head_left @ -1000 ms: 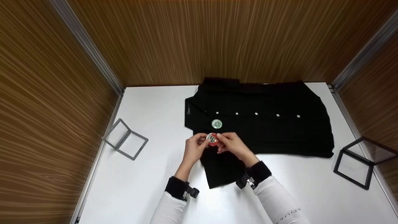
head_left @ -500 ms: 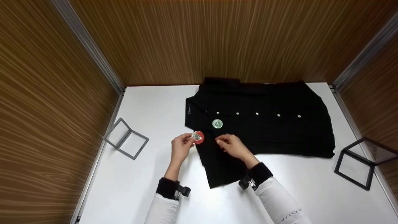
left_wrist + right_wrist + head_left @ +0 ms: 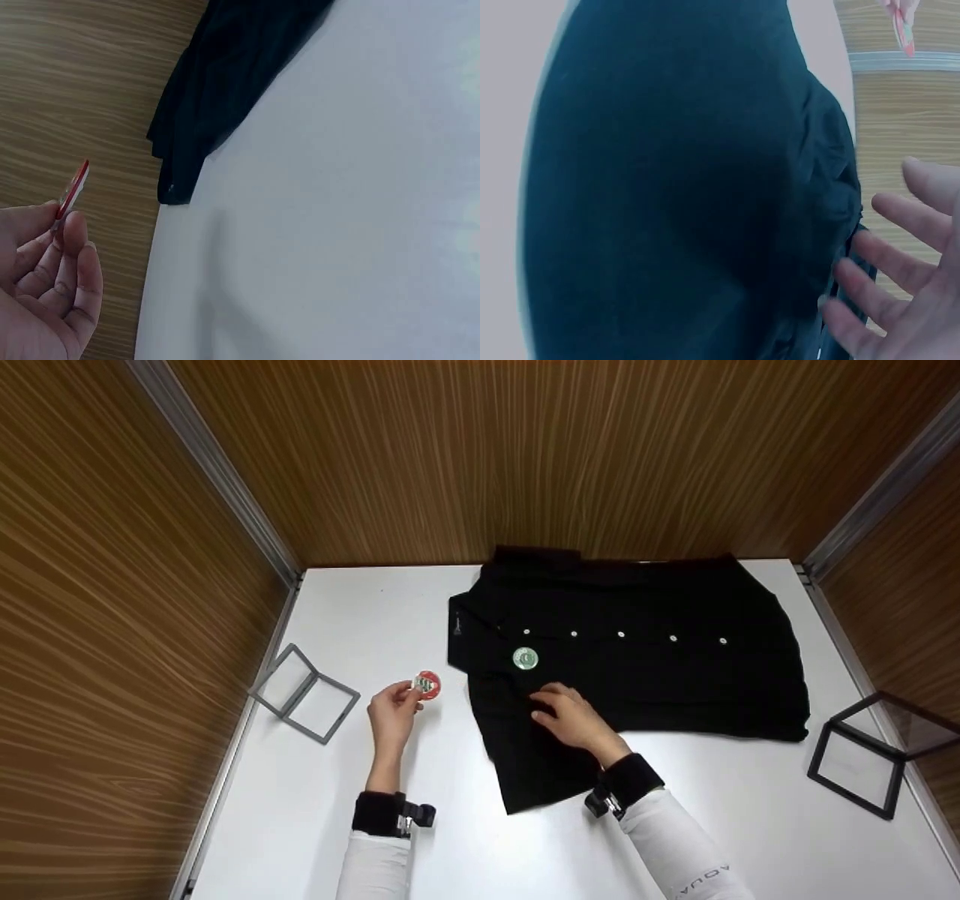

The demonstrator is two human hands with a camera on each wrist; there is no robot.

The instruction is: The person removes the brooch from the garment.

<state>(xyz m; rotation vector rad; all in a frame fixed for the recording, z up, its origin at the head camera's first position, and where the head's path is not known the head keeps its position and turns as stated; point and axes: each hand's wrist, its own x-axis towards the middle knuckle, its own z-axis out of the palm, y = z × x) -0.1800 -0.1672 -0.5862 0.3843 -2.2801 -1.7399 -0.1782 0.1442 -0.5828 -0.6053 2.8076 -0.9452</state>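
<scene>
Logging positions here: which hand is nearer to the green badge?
Right. The right hand is over the black shirt, below and right of the green badge in the head view; the left hand is farther, left of the shirt, pinching a red badge.

White tabletop below both sets of fingers. Spread flat on it, beneath the right fingers and stretching well off to their right, a black shirt, collar end nearest the left fingers. Left of those, an open grey frame; far right of the right fingers, an open black frame.
</scene>
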